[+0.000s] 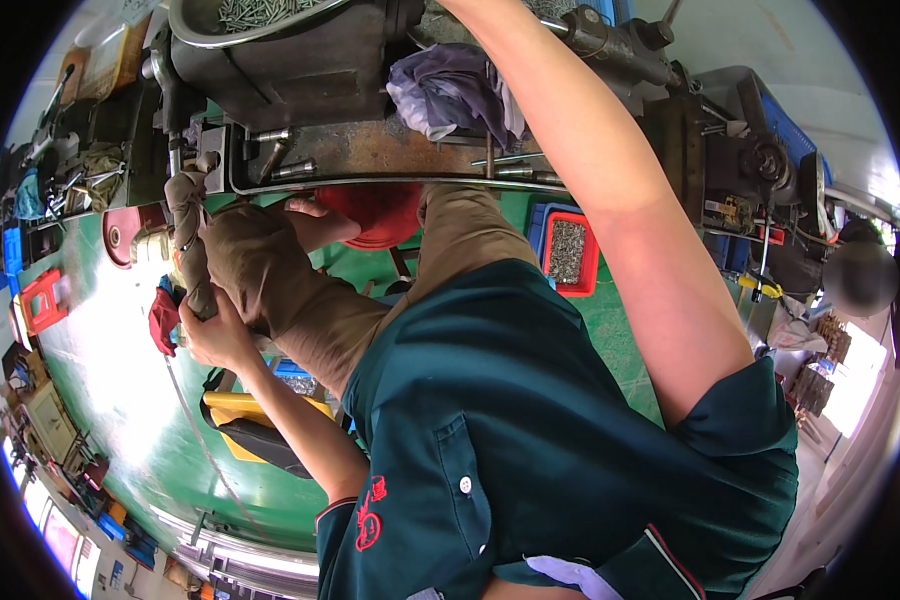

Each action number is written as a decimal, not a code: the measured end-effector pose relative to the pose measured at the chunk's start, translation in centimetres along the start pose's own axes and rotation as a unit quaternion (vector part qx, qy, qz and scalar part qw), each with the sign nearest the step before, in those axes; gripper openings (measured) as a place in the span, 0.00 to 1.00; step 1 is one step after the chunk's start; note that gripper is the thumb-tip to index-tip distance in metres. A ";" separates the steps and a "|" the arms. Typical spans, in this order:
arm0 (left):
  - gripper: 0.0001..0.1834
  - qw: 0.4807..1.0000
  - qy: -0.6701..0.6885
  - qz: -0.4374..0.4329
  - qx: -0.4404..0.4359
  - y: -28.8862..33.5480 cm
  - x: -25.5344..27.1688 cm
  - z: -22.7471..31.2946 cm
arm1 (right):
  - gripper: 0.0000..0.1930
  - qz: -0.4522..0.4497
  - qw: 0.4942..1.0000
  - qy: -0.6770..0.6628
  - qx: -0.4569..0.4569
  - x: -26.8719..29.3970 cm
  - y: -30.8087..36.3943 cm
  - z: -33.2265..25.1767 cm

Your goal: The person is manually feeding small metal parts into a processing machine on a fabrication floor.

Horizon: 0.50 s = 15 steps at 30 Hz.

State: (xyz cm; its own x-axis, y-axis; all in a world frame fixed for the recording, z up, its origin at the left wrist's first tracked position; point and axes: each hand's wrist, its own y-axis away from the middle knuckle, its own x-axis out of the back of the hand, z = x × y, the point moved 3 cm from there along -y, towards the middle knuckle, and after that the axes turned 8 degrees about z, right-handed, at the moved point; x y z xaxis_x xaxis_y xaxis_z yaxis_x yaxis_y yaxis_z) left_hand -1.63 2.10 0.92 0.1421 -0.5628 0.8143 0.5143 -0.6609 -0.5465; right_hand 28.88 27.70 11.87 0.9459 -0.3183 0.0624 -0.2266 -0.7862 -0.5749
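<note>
My left hand (216,338) is closed around the lower end of a lever wrapped in brown cloth (192,245), left of my knee. The lever rises to a metal arm (173,150) on the machine. My right forearm (590,150) reaches up across the machine and leaves the picture at the top edge, so the right hand is out of sight. Near that forearm a crumpled purple-grey rag (450,92) lies on the machine. Behind it, at the upper left, stands a metal bowl (260,37) holding many small nail-like or screw-like metal pieces.
A stained metal tray (355,150) with loose cylindrical tools lies before my knees. Below are a round red thing (385,218) and a red bin (577,290) of small metal parts. A yellow chair (232,408) stands at left, and more machinery (760,165) at right.
</note>
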 end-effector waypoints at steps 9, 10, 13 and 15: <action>0.20 1.000 -0.011 -0.008 0.007 0.0 -0.1 -0.2 | 0.15 -0.001 1.000 -0.019 0.003 0.0 0.1 -0.1; 0.20 1.000 -0.009 -0.007 0.006 0.0 -0.1 -0.1 | 0.15 -0.001 1.000 -0.021 0.002 0.0 0.1 -0.1; 0.20 1.000 -0.013 -0.006 0.004 0.0 0.0 0.0 | 0.15 0.003 1.000 -0.016 0.012 0.0 0.1 -0.1; 0.20 1.000 -0.016 -0.005 0.001 0.0 0.0 -0.1 | 0.15 0.001 1.000 -0.014 0.011 0.0 0.1 -0.1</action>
State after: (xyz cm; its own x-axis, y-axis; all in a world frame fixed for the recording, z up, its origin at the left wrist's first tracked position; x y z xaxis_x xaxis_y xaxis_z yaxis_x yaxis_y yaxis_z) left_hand -1.71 2.04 0.84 0.1637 -0.5395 0.8259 0.5182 -0.6654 -0.5374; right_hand 28.88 27.55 11.91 0.9515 -0.3053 0.0382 -0.2244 -0.7735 -0.5927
